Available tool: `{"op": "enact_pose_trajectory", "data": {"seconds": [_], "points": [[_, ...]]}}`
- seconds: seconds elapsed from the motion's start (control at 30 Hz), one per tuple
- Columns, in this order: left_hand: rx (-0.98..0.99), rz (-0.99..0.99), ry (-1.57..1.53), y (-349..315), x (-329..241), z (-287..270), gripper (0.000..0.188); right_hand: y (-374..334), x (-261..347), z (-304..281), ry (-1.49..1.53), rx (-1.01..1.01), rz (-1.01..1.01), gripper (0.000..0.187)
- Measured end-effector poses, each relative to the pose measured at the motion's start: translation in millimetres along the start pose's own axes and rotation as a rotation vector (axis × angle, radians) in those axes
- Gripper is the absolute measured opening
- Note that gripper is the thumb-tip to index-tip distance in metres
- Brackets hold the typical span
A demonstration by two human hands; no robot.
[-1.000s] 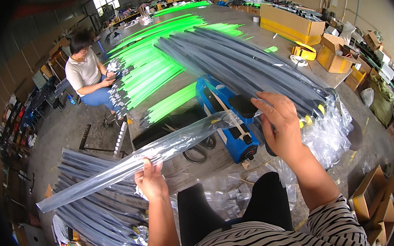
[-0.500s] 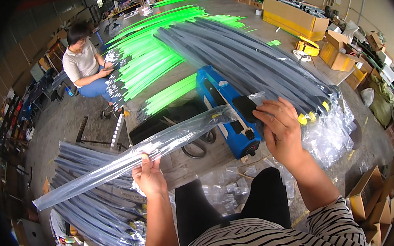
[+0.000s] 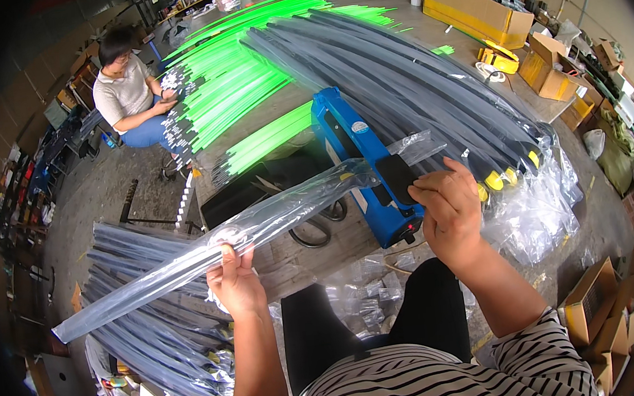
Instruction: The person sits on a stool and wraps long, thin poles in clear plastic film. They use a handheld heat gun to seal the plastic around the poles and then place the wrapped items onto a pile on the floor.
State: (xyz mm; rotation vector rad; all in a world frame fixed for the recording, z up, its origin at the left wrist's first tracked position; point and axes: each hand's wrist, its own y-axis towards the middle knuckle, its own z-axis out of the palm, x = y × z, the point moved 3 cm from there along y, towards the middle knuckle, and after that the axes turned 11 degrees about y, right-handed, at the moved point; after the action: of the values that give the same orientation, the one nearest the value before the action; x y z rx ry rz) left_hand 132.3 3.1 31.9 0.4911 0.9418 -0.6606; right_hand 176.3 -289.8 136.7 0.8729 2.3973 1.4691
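Note:
My left hand [image 3: 235, 286] pinches a long clear plastic sleeve [image 3: 287, 208] from below, thumb on top. Dark, slim contents show inside the sleeve, with a yellow part near its right end. That end runs across a blue hand-press heat sealer [image 3: 348, 126], and a loose flap of film sticks out beyond it. With curled fingers, my right hand [image 3: 451, 204] grips the edge of the sealer's black handle [image 3: 397, 179], which is down over the film. A small red light shows on the sealer's near end. Scissors [image 3: 313, 233] lie partly under the sleeve.
Bagged dark lengths [image 3: 397, 76] cover the table's right side; bright green rods [image 3: 238, 91] lie beyond. More bagged lengths [image 3: 145, 314] are piled low at left. A seated person [image 3: 128, 94] handles rods at far left. Cardboard boxes [image 3: 602, 308] stand at right.
The sealer's black handle has come down onto the film, with my right hand moving along. A red light now shows on the sealer. My left hand keeps its pinch, and the view has shifted slightly.

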Motion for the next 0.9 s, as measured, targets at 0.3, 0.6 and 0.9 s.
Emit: {"op": "enact_pose_trajectory", "data": {"seconds": [0.3, 0.6, 0.9], "points": [[-0.015, 0.011, 0.012, -2.6, -2.8, 2.1, 0.010, -2.1, -1.5, -0.6, 0.007, -0.026, -0.010, 0.021], [-0.010, -0.006, -0.004, -3.0, 0.1, 0.9, 0.011, -6.2, -2.0, -0.9, 0.009, -0.052, 0.007, 0.023], [0.024, 0.021, -0.067, -5.8, -22.3, -17.8, 0.011, 19.3, 31.1, -56.9, 0.004, -0.144, 0.098, 0.030]]}}
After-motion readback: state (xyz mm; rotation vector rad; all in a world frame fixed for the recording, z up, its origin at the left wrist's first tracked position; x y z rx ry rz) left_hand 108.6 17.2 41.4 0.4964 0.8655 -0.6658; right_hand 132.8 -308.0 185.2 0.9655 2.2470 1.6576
